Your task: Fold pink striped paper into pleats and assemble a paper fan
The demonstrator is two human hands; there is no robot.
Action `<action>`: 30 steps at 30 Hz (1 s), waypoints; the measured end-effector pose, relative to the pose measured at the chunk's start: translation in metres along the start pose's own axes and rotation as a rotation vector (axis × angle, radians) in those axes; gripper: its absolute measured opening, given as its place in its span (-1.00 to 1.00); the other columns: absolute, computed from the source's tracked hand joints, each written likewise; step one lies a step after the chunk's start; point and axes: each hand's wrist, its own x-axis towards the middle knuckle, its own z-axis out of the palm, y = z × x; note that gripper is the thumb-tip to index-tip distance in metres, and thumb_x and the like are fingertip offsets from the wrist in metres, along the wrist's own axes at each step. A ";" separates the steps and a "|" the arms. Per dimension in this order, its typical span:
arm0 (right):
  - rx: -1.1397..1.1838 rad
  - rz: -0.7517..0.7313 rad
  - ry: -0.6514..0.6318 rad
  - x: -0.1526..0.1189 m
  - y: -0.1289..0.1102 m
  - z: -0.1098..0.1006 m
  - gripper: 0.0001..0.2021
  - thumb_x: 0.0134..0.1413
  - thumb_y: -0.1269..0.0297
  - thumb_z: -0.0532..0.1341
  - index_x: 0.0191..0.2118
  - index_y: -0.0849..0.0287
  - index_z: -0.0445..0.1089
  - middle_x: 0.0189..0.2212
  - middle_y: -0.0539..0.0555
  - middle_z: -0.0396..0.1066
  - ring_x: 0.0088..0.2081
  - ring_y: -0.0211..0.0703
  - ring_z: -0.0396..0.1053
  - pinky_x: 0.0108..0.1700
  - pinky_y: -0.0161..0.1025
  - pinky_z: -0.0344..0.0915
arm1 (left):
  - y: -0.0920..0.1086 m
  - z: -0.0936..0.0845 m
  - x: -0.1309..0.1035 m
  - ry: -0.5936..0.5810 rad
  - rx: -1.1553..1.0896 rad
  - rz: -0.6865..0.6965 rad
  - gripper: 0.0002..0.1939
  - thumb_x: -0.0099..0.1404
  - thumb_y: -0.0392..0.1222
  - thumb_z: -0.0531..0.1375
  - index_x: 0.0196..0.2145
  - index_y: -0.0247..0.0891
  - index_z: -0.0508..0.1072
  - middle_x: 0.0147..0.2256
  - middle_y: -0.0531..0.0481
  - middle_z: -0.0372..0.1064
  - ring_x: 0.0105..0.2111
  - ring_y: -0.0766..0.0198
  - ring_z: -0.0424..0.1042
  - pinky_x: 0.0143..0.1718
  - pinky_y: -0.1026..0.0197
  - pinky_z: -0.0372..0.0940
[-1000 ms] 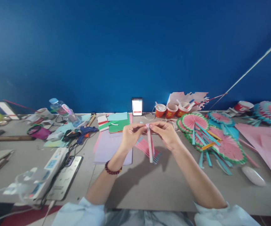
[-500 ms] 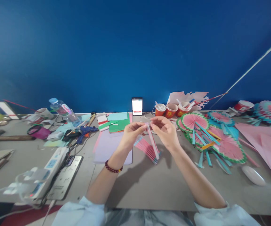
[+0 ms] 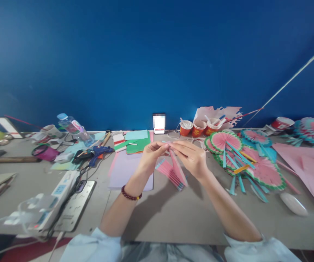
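My left hand (image 3: 153,154) and my right hand (image 3: 191,156) meet above the middle of the table, both closed in a pinch. Between their fingertips is the upper end of a folded pink paper strip (image 3: 178,169), whose lower end hangs down toward me. Beneath it on the table lies a pleated pink paper piece (image 3: 169,173) with light blue edges, partly covered by the strip. Beside my left forearm is a stack of lilac paper (image 3: 131,173). Finished-looking pink paper fans (image 3: 262,167) with green rims and blue strips lie right of my right hand.
Left are a glue gun (image 3: 98,154), a power strip (image 3: 60,196), a phone (image 3: 76,207) and a bottle (image 3: 76,129). Another phone (image 3: 159,123) stands against the blue wall. Red cups (image 3: 199,128) stand at the back right; a white mouse (image 3: 293,204) lies at the right.
My right hand's fingers have come in closer to my left fingertips and stretched forward along the strip's top. The strip has turned and its pink face looks wider.
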 end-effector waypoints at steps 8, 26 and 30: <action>0.042 -0.011 0.002 -0.004 0.007 0.003 -0.69 0.17 0.41 0.10 -0.03 -0.01 0.43 -0.14 0.06 0.49 -0.11 -0.13 0.44 -0.03 -0.15 0.40 | -0.002 0.002 -0.002 -0.001 -0.019 0.021 -0.79 -0.08 -0.13 0.40 -0.54 -0.30 0.51 -0.53 0.04 0.44 -0.50 0.41 0.39 -0.36 0.32 0.33; 0.055 0.075 -0.007 0.003 0.000 0.001 -0.80 0.18 0.36 0.09 -0.18 0.05 0.44 -0.26 0.07 0.50 -0.19 -0.15 0.43 -0.12 -0.20 0.36 | 0.000 0.007 -0.004 -0.020 -0.055 -0.059 -0.76 -0.08 -0.11 0.41 -0.56 -0.32 0.49 -0.55 0.06 0.41 -0.52 0.44 0.36 -0.38 0.35 0.29; 0.051 0.074 -0.011 0.002 0.001 0.002 -0.81 0.19 0.36 0.07 -0.18 0.05 0.42 -0.26 0.08 0.48 -0.17 -0.13 0.42 -0.12 -0.18 0.35 | 0.003 0.009 -0.005 -0.012 -0.072 -0.078 -0.77 -0.10 -0.13 0.41 -0.58 -0.31 0.49 -0.55 0.06 0.40 -0.53 0.45 0.35 -0.40 0.35 0.28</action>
